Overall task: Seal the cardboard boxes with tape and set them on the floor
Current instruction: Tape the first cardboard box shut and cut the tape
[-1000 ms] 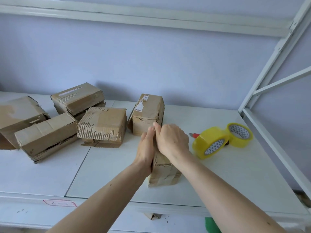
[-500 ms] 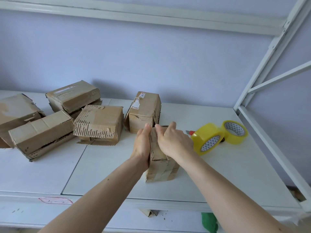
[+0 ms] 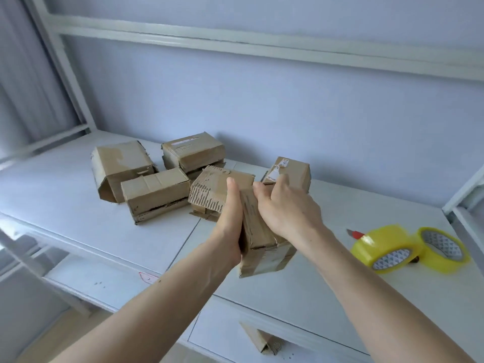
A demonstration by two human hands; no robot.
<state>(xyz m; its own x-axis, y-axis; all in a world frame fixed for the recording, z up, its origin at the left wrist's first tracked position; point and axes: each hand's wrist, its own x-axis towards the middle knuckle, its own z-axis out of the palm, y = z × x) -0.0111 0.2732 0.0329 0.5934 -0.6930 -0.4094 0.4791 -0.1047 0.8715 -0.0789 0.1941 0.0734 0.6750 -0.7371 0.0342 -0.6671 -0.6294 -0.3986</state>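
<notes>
A small taped cardboard box [image 3: 262,247] is held between both hands above the front of the white shelf [image 3: 340,284]. My left hand [image 3: 230,221] grips its left side with the thumb up along the edge. My right hand [image 3: 285,208] grips its top and right side, fingers curled over the far end. Several other cardboard boxes lie behind: one with a torn corrugated face [image 3: 209,197], a long one [image 3: 157,195], an open-ended one [image 3: 117,166], a labelled one [image 3: 193,153] and a small one with a sticker [image 3: 290,171].
Two yellow tape rolls [image 3: 385,247] [image 3: 442,248] lie at the right, with a red cutter [image 3: 355,233] behind them. A white metal rack frame [image 3: 262,45] surrounds the shelf. A cardboard scrap [image 3: 262,339] pokes out below the front edge. The floor shows at the lower left.
The box has been lifted and tilted towards the left between both hands. My head has turned left and down, so the boxes and tape rolls sit further right in view.
</notes>
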